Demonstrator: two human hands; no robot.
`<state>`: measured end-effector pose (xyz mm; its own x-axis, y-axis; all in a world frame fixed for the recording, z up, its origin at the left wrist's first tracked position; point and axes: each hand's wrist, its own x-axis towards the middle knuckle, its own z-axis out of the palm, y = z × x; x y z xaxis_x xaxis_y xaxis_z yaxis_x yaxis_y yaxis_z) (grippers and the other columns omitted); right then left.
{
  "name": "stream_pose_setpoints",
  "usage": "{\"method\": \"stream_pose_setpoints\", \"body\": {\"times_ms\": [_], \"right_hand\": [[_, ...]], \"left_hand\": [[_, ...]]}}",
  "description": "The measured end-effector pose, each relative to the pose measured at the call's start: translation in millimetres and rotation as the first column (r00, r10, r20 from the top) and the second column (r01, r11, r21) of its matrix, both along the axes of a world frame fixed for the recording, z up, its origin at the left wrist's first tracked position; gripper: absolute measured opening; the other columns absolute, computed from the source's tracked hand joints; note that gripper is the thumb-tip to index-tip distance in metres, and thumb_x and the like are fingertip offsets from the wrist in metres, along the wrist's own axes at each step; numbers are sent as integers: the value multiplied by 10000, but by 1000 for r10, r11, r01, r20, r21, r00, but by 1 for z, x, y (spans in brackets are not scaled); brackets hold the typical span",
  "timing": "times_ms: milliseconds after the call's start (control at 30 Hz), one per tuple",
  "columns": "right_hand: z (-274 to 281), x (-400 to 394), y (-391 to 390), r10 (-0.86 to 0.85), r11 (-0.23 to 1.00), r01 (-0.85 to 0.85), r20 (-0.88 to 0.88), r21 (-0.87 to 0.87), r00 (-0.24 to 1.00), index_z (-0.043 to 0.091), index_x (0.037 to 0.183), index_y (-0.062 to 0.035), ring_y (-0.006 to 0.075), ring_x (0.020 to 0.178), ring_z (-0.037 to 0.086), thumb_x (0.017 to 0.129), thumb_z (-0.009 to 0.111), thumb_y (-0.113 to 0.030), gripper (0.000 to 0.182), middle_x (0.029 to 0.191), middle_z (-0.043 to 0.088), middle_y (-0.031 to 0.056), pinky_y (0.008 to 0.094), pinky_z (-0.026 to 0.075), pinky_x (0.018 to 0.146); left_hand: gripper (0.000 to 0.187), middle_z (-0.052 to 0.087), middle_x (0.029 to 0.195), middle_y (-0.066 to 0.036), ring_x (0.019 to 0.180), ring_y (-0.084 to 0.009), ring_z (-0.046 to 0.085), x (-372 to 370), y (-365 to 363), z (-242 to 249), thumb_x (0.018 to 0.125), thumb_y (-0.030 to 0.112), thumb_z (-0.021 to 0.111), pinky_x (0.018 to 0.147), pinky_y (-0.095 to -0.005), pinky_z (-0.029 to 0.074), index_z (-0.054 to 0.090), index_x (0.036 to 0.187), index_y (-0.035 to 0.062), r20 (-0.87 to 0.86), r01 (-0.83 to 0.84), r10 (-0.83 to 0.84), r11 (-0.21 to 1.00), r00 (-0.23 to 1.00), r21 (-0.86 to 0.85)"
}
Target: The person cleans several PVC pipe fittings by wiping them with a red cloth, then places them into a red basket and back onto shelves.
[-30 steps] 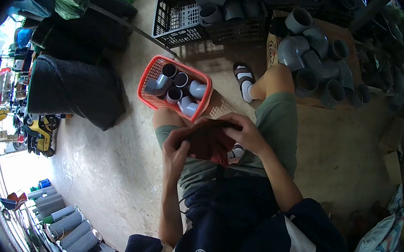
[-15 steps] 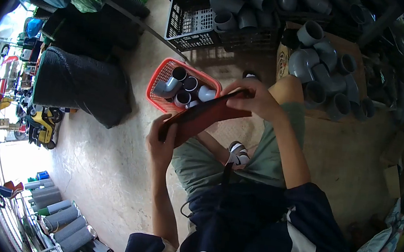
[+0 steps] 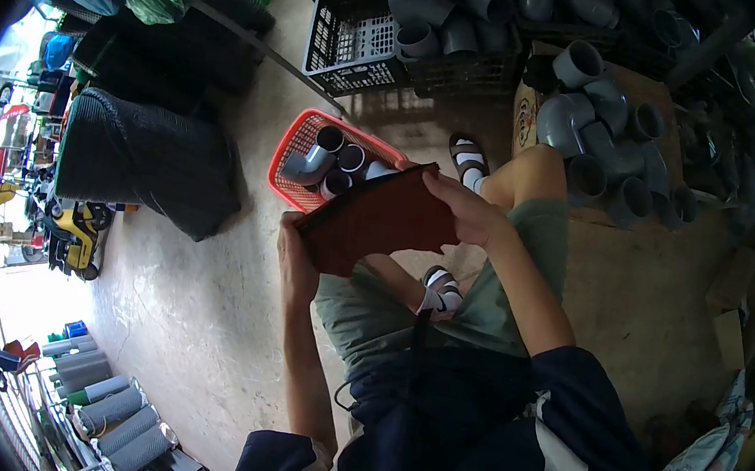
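Note:
A reddish-brown sheet of sandpaper (image 3: 388, 223) with a dark upper edge and a ragged, torn lower edge is stretched between my hands. My left hand (image 3: 298, 259) grips its left end, and my right hand (image 3: 470, 210) pinches the right end with the thumb on the near face. Just beyond the sheet is a red plastic basket (image 3: 284, 147) on the floor, partly covered by it. Inside lie a grey pipe elbow (image 3: 308, 166) and several other pipe fittings (image 3: 352, 157).
Black crates (image 3: 352, 40) stand at the back, one heaped with grey fittings (image 3: 459, 33). More grey fittings (image 3: 566, 122) sit on a cardboard box to the right. Dark rolled netting (image 3: 151, 161) stands on the left, and mesh rolls (image 3: 128, 421) lie lower left.
The sandpaper has tilted so its reddish-brown face shows more broadly. My right hand has lowered slightly and turned, and my right knee has shifted, showing the sandalled foot.

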<state>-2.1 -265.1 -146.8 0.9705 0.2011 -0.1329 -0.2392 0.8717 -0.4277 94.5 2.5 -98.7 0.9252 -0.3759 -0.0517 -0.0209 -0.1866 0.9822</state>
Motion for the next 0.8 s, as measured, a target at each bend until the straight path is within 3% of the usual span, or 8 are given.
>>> {"method": "stream_pose_setpoints", "body": {"times_ms": [67,167,267,367,467,567,667,800], "right_hand": [[-6,1,2,-36,999,35,-45,-22,998,363,1514,-116,225,1285,533,1029,557,-270,544,1405,522,113,377,459,1067],[-4,-4,-3,26,982,-31,-27,-188,999,364,1506,-105,211,1276,536,1021,563,-199,533,1395,532,106,363,452,1070],[-10,-9,-9,27,912,-25,-2,-410,1000,413,1474,-92,195,1258,546,1009,557,-129,488,1367,558,98,346,443,1072],[-18,-9,-15,212,878,-249,-135,-409,968,459,1439,-68,175,1223,565,1003,551,-110,448,1317,594,88,323,436,1066],[-14,-9,-11,172,855,-195,-92,-480,981,487,1416,-52,166,1200,577,1006,571,-148,429,1290,613,83,312,446,1042],[-15,-12,-18,85,809,-123,-93,-575,992,480,1421,-50,162,1194,577,1009,584,-185,446,1299,608,72,312,450,1028],[-8,-14,-24,-10,859,-60,-134,-508,991,404,1502,-71,141,1211,561,1006,594,-196,546,1349,583,63,278,447,1024],[-14,-14,-25,3,837,-113,-202,-535,979,315,1545,-71,172,1298,496,990,610,-182,638,1448,493,112,298,399,1083]], "left_hand": [[287,576,1162,-115,1043,-187,597,-4,-1,10,1081,325,404,903,-317,506,498,1130,59,-384,11,-101,973,918,-228],[223,557,1256,-134,1170,-226,581,-6,13,-2,1046,181,472,974,-364,520,478,1238,67,-271,187,-264,942,926,-280],[307,548,1311,-132,1196,-229,573,-9,17,-3,1007,85,517,984,-365,519,491,1313,73,-335,143,-215,964,918,-225],[350,530,1354,-120,1224,-228,557,2,30,-37,1003,58,502,1004,-363,502,497,1353,63,-480,125,-228,963,847,-237],[302,543,1318,-119,1221,-225,545,-7,27,-54,1005,44,473,1030,-366,463,529,1302,37,-408,23,-166,943,898,-332],[289,553,1266,-136,1188,-222,541,-2,32,-58,1021,56,436,1042,-357,428,527,1294,23,40,249,-250,968,967,35],[300,545,1246,-140,1152,-226,533,-6,13,-35,1036,92,405,1041,-336,404,523,1304,24,206,158,-200,966,958,204],[356,517,1319,-113,1204,-216,513,5,15,-66,1063,183,414,1056,-321,394,479,1383,40,-4,154,-157,969,988,193]]}}
